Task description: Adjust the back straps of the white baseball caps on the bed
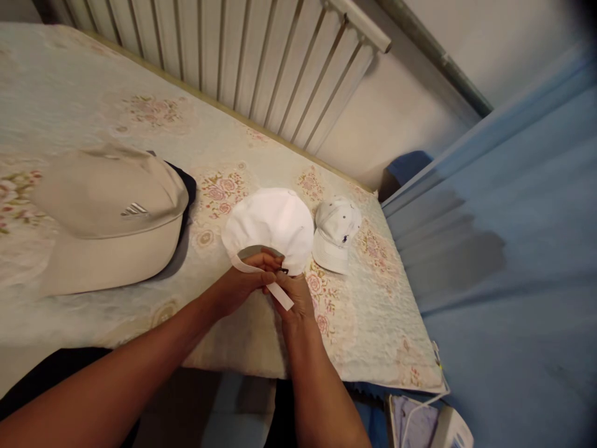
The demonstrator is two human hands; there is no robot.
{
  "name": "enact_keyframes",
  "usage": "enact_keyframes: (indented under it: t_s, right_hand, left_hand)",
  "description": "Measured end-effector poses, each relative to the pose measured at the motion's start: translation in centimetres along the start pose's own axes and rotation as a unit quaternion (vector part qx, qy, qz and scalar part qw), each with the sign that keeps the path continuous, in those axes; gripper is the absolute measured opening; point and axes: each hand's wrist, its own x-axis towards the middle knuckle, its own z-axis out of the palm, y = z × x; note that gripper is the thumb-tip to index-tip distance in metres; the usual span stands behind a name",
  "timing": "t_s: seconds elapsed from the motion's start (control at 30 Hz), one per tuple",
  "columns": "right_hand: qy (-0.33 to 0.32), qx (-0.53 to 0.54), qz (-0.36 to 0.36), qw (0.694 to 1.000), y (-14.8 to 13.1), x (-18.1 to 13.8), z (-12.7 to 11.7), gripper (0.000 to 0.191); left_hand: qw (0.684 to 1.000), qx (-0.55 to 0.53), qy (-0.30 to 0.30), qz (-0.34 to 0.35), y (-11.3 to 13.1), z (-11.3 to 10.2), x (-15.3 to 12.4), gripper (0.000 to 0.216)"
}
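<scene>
A white cap [275, 218] is held above the front part of the bed, its back opening turned toward me. My left hand [247, 280] pinches the cap's back strap at the left of the opening. Close against it, my right hand [296, 292] grips the strap's other side by a small dark buckle. The strap's loose white end [281, 296] sticks out between the hands, pointing down and right. Both hands are closed, with some fingertips hidden behind the strap. Just right of the held cap lies a smaller white cap [336, 227] with a dark embroidered logo.
A beige cap [116, 218] with a three-stripe logo lies at the left, over a dark cap [184, 180]. All rest on a floral bedspread [224, 336]. A white radiator [224, 62] stands behind; a blue curtain [513, 280] hangs right. A white device [450, 429] sits lower right.
</scene>
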Motion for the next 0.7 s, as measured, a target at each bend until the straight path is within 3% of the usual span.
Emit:
enact_keyframes:
  t_s: [0.23,0.43,0.7]
  right_hand:
    - [-0.022,0.068,-0.022,0.997,-0.7,-0.3,0.3,0.025]
    - [0.02,0.047,-0.037,0.998,-0.8,-0.3,0.5,0.028]
    - [0.008,0.027,-0.036,0.999,-0.7,-0.2,0.3,0.023]
  left_hand:
    - [1.0,0.01,0.02,0.016,0.6,-0.3,0.1,0.019]
    - [0.998,0.045,0.043,0.019,0.8,-0.3,0.0,0.017]
    - [0.995,0.068,0.064,0.022,1.4,0.3,-0.4,0.017]
